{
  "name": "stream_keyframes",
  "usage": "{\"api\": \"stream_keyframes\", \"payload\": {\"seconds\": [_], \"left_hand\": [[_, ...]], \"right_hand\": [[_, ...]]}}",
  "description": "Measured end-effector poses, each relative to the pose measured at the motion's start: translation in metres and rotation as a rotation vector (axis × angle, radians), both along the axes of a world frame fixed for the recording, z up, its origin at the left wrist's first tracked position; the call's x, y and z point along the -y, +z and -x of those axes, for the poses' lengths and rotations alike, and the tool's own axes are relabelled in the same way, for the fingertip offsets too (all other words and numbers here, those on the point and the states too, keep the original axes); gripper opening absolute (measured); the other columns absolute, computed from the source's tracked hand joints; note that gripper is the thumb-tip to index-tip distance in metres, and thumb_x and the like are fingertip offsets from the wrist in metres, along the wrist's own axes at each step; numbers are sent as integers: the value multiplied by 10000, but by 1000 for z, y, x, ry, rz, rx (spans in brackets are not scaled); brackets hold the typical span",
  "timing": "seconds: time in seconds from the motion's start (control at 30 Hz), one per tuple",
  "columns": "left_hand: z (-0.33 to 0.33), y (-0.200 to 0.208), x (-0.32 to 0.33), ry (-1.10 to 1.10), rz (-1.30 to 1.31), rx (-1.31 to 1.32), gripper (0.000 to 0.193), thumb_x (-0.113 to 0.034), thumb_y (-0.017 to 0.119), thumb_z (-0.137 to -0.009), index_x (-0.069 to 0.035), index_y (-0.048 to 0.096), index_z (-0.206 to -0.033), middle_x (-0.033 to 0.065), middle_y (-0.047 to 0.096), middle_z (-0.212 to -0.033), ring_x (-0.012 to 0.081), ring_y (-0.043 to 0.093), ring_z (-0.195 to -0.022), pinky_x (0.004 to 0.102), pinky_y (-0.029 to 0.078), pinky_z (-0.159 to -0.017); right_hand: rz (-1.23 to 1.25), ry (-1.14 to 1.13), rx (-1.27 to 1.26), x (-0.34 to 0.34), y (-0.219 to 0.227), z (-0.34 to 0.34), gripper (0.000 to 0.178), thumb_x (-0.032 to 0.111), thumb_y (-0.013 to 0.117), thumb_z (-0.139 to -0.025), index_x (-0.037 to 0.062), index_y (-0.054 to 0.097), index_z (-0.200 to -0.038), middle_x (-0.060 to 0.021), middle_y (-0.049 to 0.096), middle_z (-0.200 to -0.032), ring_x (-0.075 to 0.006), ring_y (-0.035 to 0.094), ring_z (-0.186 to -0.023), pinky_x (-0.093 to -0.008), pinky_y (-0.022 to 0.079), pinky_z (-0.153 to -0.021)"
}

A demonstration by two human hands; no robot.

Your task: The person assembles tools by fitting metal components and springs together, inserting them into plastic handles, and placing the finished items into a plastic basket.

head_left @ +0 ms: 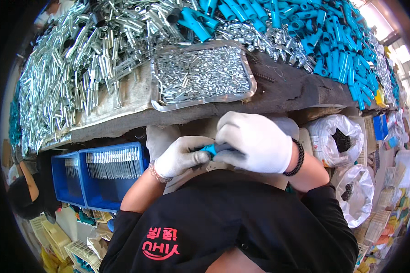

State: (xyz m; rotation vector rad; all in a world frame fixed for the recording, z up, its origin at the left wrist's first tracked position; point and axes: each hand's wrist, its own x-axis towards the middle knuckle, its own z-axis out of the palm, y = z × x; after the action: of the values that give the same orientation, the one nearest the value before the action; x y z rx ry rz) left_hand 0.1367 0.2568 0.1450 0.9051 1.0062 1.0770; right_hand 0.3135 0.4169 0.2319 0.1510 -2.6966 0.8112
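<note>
Both my hands wear white gloves and meet in front of my chest, close to the table edge. My left hand [178, 157] is closed around a small teal plastic handle [208, 149], and only a short stretch of it shows between thumb and fingers. My right hand [255, 143] is curled against the handle's right end, fingers closed. What its fingertips pinch is hidden by the glove. Just beyond my hands, a shallow metal tray [175, 107] full of small shiny metal pins stands on the table.
Shiny metal tubes [98, 68] are heaped at the left, teal plastic handles [335, 43] at the right. Blue bins [109, 179] with rows of metal parts stand at lower left. White plastic bags [325, 150] of dark parts sit at right. Another person's arm [29, 182] shows far left.
</note>
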Motion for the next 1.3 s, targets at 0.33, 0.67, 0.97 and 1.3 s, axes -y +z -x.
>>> {"api": "stream_keyframes", "payload": {"seconds": [0.33, 0.67, 0.97, 1.3], "left_hand": [[-41, -29, -29, 338, -247, -200, 874, -672, 589, -891, 10, 456, -1420, 71, 589, -1263, 155, 535, -1168, 325, 436, -1007], [-36, -26, -40, 438, -76, -133, 746, -648, 609, -897, -6, 512, -1265, 28, 578, -732, 66, 475, -535, 221, 392, -471], [-18, -14, -23, 105, -289, -688, 654, -431, 754, -829, -4, 593, -1297, 217, 668, -1197, 335, 652, -1135, 400, 506, -958], [-19, 1, -6, 190, -319, -614, 698, -472, 742, -843, -28, 541, -1344, 181, 693, -1043, 291, 698, -983, 364, 531, -864]], "right_hand": [[367, -21, -273, -6, -41, 7, 283, 163, 663, -864, 49, 595, -1114, -162, 622, -1063, -361, 603, -1017, -441, 488, -906], [-238, -947, -280, -128, -66, -45, 179, 150, 746, -816, 92, 698, -978, -120, 692, -1024, -336, 646, -956, -437, 517, -844], [-31, -27, -30, -39, -11, -51, 220, 83, 689, -811, 69, 620, -1020, -123, 618, -920, -343, 608, -860, -433, 509, -749], [114, -213, 20, -25, -13, -36, 191, 243, 661, -902, 55, 692, -885, -162, 655, -805, -376, 642, -784, -445, 515, -699]]}}
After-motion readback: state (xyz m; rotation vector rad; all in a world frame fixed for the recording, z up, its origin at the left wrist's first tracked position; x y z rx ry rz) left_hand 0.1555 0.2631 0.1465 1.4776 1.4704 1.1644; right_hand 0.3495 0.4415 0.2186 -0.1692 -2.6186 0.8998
